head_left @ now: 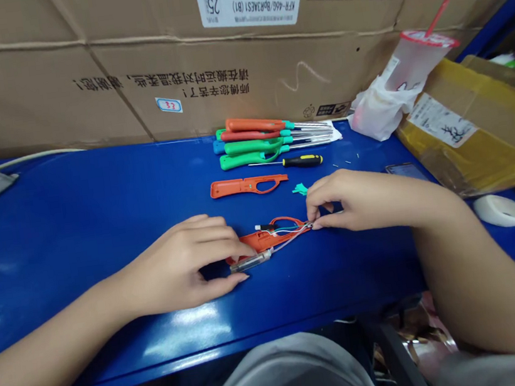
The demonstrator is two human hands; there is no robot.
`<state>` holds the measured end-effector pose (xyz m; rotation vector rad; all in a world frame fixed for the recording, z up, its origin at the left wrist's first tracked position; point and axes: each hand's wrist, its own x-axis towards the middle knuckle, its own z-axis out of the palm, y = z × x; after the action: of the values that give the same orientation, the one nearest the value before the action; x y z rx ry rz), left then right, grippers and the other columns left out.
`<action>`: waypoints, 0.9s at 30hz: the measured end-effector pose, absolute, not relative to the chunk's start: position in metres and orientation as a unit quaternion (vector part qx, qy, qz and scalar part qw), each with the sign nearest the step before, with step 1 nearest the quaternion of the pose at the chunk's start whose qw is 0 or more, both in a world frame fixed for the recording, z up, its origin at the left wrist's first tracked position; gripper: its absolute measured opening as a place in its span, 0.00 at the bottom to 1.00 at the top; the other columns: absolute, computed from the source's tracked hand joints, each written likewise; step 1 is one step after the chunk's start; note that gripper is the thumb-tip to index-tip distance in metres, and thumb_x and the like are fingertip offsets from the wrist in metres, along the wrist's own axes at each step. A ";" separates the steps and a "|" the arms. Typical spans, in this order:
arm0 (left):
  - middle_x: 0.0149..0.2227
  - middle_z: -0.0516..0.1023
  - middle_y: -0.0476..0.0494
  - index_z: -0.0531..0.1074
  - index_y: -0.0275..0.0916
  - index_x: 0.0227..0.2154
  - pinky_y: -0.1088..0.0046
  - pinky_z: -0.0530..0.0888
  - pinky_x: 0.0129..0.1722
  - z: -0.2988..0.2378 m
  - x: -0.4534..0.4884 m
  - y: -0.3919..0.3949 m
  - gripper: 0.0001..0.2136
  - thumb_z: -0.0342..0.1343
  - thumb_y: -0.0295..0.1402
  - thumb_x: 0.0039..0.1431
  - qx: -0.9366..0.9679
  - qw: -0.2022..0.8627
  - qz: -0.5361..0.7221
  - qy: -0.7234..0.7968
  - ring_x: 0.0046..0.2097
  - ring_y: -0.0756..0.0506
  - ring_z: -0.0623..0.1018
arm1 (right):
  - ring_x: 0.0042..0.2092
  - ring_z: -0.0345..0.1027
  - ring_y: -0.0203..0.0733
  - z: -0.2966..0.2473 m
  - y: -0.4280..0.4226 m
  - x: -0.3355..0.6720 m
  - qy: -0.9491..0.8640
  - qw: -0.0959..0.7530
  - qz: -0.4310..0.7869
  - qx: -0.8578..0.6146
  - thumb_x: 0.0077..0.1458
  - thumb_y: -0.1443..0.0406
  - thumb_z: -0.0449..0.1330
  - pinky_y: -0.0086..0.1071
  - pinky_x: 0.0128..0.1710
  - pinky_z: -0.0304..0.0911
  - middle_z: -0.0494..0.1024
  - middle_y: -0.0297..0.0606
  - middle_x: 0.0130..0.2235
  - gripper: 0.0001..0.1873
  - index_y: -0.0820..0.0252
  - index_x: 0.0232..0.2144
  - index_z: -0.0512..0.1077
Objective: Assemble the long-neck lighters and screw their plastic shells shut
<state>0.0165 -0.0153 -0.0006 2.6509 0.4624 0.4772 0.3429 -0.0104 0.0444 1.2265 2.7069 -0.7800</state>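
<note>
An opened orange lighter shell half (270, 235) with thin wires inside lies on the blue table (97, 201). My left hand (186, 265) is closed on its rear end, fingers around a clear fuel tube (251, 261). My right hand (344, 200) pinches the shell's front tip where the wires end. The other orange shell half (247, 185) lies just beyond, with a small teal plastic piece (300, 189) beside my right hand.
A pile of orange and green long lighters (260, 139) and a black-and-yellow screwdriver (301, 161) lie farther back. Large cardboard boxes (126, 58) wall the rear. A plastic cup with straw (415, 58), a yellow-taped box (481, 125) and a white object (499, 210) sit right.
</note>
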 end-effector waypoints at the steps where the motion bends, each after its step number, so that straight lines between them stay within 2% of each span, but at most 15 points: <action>1: 0.42 0.84 0.47 0.78 0.43 0.50 0.68 0.71 0.44 -0.001 0.017 -0.016 0.10 0.62 0.33 0.68 0.952 0.200 0.164 0.163 0.42 0.46 0.79 | 0.37 0.74 0.39 0.044 -0.010 0.343 0.881 0.034 -0.249 0.400 0.61 0.69 0.63 0.31 0.38 0.61 0.83 0.34 0.36 0.06 0.57 0.37 0.82; 5: 0.44 0.82 0.44 0.78 0.40 0.51 0.69 0.73 0.46 -0.006 0.019 -0.014 0.11 0.62 0.34 0.69 0.942 0.207 0.200 0.175 0.44 0.45 0.79 | 0.36 0.73 0.38 0.043 -0.009 0.344 0.892 0.019 -0.228 0.391 0.59 0.70 0.63 0.31 0.37 0.60 0.83 0.33 0.36 0.08 0.56 0.38 0.81; 10: 0.49 0.82 0.41 0.77 0.39 0.54 0.68 0.75 0.51 -0.012 0.020 -0.011 0.13 0.60 0.35 0.70 0.928 0.201 0.223 0.220 0.49 0.44 0.79 | 0.39 0.76 0.39 0.040 -0.007 0.344 0.900 0.007 -0.229 0.370 0.60 0.72 0.62 0.31 0.40 0.63 0.84 0.34 0.38 0.10 0.57 0.38 0.82; 17: 0.45 0.84 0.43 0.80 0.39 0.50 0.69 0.77 0.48 -0.014 0.019 -0.006 0.12 0.62 0.38 0.69 0.925 0.208 0.225 0.226 0.46 0.45 0.81 | 0.38 0.77 0.40 0.038 -0.011 0.338 0.910 -0.014 -0.224 0.347 0.63 0.71 0.62 0.32 0.41 0.65 0.85 0.36 0.37 0.10 0.59 0.37 0.84; 22: 0.42 0.83 0.42 0.82 0.39 0.47 0.70 0.77 0.44 -0.010 0.016 -0.005 0.10 0.61 0.38 0.69 0.931 0.194 0.207 0.231 0.43 0.44 0.82 | 0.39 0.76 0.42 0.039 -0.014 0.337 0.920 0.012 -0.189 0.342 0.65 0.70 0.59 0.35 0.40 0.64 0.84 0.38 0.37 0.12 0.58 0.36 0.84; 27: 0.43 0.83 0.42 0.83 0.40 0.46 0.68 0.78 0.44 -0.008 0.015 -0.006 0.11 0.59 0.38 0.70 0.931 0.196 0.190 0.241 0.44 0.43 0.82 | 0.38 0.74 0.43 0.039 -0.015 0.335 0.924 0.033 -0.170 0.341 0.64 0.70 0.57 0.36 0.40 0.64 0.82 0.39 0.35 0.14 0.58 0.33 0.82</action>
<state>0.0147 -0.0059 -0.0082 2.6099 0.6749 0.5321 0.3353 -0.0152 0.0385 1.0496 2.8433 -0.5229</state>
